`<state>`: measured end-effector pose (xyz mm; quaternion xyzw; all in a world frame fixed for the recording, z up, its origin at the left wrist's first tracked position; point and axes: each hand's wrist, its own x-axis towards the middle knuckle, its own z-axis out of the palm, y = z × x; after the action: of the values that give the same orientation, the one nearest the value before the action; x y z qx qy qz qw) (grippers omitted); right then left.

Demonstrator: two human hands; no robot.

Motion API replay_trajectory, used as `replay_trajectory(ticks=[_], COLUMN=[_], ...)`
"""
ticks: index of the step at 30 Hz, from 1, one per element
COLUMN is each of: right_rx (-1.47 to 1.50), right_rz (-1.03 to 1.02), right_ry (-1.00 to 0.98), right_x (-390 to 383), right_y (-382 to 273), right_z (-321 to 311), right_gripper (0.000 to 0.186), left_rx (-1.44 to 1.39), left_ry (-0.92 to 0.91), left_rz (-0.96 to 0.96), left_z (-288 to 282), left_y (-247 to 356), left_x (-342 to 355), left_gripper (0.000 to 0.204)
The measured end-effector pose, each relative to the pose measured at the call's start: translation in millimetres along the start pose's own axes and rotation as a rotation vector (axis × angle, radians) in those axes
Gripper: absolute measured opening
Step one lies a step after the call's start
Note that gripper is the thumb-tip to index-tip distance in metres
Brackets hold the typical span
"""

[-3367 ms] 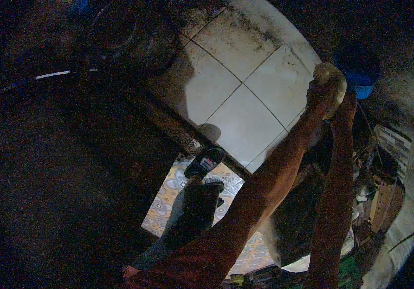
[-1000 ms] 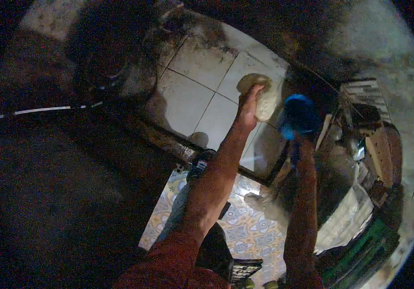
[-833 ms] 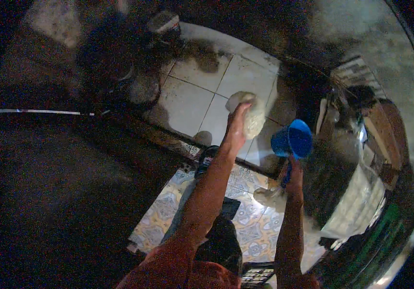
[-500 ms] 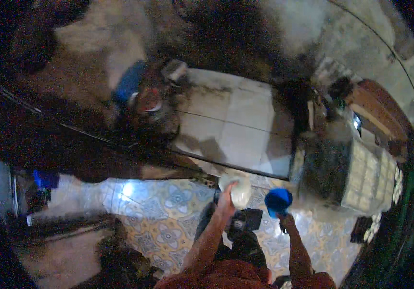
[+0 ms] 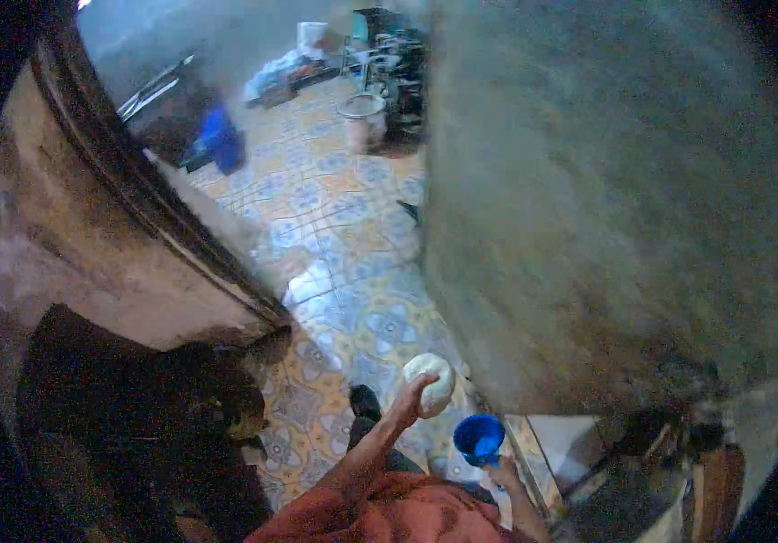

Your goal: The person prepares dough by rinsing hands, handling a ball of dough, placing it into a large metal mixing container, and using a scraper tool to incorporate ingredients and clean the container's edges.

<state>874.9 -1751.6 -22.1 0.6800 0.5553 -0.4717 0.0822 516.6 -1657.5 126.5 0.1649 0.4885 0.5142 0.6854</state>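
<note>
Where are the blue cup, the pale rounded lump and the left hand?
Blue cup (image 5: 469, 436): head view, on its inner wall.
Pale rounded lump (image 5: 441, 389): head view, on its bare surface right of the hand.
Left hand (image 5: 409, 401): head view, mid-hand.

Blue-and-yellow patterned tile floor (image 5: 317, 195) with a pale, round-rimmed bucket (image 5: 364, 136) beside blurred dark clutter (image 5: 400, 86) on it

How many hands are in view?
2: the left hand holds a pale lump, and the right hand holds a blue dipper by its handle. Dark areas could hide others.
</note>
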Motion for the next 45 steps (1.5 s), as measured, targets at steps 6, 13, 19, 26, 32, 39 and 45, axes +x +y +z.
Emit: replay_trajectory(ticks=[6,13,19,26,32,39,45], right_rx=[0.115,0.287,0.430,0.581,0.827,0.955,1.117], right_rz=[-0.126,-0.248,-0.302,-0.371,-0.228,-0.228,-0.267], right_ry=[0.051,0.039,-0.036,-0.012,0.022,0.239,0.561], right_x=[120,239,383,611,732,906,1051], right_y=[-271,-505,-681,-806,-970,-1096,-1137], right_z=[-52,-77,-111,-168,-318,-475,-597], right_gripper=[0.027,0.021,0.020,0.025,0.021,0.017,0.019], left_rx=[-0.300,-0.321,-0.317,-0.373,-0.413,-0.238,-0.221], left_ry=[0.301,0.435,0.533,0.613,0.773,0.648,0.711], left_rz=[0.013,0.105,0.124,0.174,0.196,0.298,0.010], left_z=[-109,-222,-289,-328,-381,-461,-411], left_y=[169,291,404,521,639,755,913], left_x=[90,180,308,456,587,775,912], left_gripper=[0.039,0.047,0.048,0.052,0.050,0.049,0.051])
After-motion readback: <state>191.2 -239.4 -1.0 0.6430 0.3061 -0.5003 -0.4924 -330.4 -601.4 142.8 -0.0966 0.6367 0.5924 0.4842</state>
